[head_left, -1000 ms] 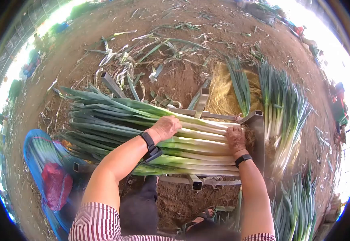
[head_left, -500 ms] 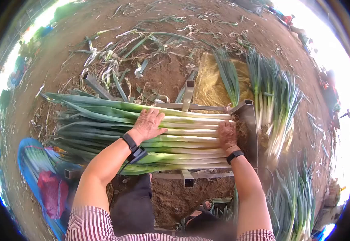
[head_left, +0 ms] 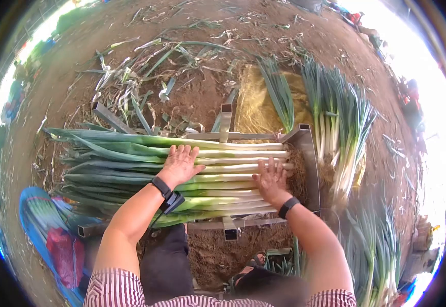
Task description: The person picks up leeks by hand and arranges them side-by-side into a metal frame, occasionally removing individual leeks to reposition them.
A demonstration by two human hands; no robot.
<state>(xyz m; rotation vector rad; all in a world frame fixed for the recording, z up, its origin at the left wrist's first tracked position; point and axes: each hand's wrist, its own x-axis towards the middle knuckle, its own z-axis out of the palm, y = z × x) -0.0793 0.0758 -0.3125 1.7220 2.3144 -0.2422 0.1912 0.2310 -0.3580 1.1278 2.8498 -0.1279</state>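
A thick layer of long green onions (head_left: 223, 178) lies side by side across a metal frame (head_left: 310, 169), green leaves to the left and white stems to the right. Their brown roots (head_left: 297, 173) sit by the frame's upright end plate. My left hand (head_left: 179, 165) rests on top of the stalks near the middle, fingers spread. Flat on the white stems near the roots lies my right hand (head_left: 272, 181), its fingers apart. Neither hand is wrapped around a stalk. Each wrist wears a dark band.
More green onions (head_left: 335, 117) lie on the right, partly on a yellow sheet (head_left: 251, 110), and another pile (head_left: 374, 245) is at lower right. A blue sheet (head_left: 31, 207) with a red mesh bag (head_left: 65, 256) lies at left. Leaf scraps (head_left: 125, 84) litter the soil beyond the frame.
My right hand has moved left from the root end onto the white stems, its fingers now spread. My left hand stays on the stalks. The whole view has shifted slightly.
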